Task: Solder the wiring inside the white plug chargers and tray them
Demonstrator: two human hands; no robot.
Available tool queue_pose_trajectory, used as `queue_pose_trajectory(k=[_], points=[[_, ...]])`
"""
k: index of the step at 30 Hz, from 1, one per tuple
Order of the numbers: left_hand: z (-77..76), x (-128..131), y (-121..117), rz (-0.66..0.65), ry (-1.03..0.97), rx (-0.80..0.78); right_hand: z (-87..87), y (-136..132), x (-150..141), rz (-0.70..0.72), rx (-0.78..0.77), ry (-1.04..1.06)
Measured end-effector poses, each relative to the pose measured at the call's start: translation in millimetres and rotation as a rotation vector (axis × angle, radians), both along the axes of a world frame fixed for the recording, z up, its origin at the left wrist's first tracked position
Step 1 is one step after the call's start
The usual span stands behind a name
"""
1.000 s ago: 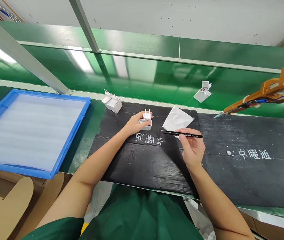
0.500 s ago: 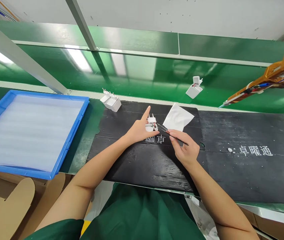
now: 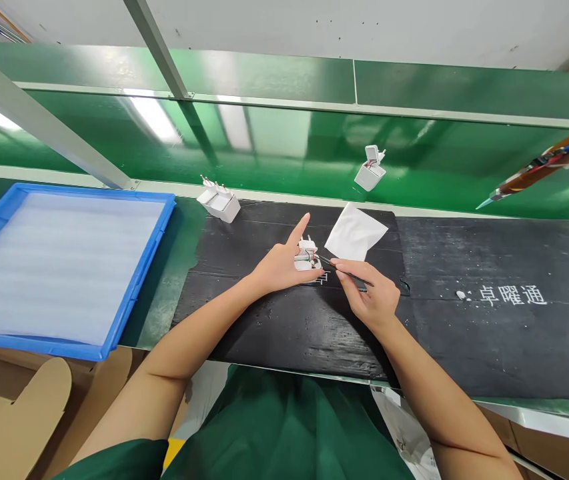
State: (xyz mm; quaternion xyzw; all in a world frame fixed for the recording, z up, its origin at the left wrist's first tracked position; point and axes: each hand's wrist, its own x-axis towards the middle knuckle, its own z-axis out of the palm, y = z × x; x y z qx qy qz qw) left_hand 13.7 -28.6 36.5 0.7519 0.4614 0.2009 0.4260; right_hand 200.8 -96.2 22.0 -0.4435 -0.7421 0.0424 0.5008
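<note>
My left hand [image 3: 277,268] grips an opened white plug charger [image 3: 308,248] over the black mat, with the thumb and index finger spread around it. The two pins of the charger point away from me, and thin red and dark wires show inside. In my right hand [image 3: 374,299], pinched between thumb and fingers, is a pair of dark tweezers [image 3: 357,275]. The tweezer tips reach the charger's right side by the wires; whether they grip a wire is too small to tell. A white cloth or paper sheet [image 3: 355,233] lies just beyond.
White charger parts with pins [image 3: 221,205] rest at the mat's back left. Another open charger [image 3: 370,175] stands on the green surface behind. A blue tray [image 3: 168,223] lies left. An orange tool with a pointed tip [image 3: 539,170] hangs at right above the black mat [image 3: 509,353].
The open charger on the green surface behind has shifted left. The hanging orange tool has swung right. My left hand and the held charger have moved slightly right, and the tweezers are closer in.
</note>
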Motion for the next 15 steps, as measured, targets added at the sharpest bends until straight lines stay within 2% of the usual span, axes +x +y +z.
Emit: queue_pose_trajectory(k=[15], points=[[2.1,0.2,0.0,-0.004,0.015,-0.033,2.4,-1.1,-2.2,-0.038,-0.016,-0.025]])
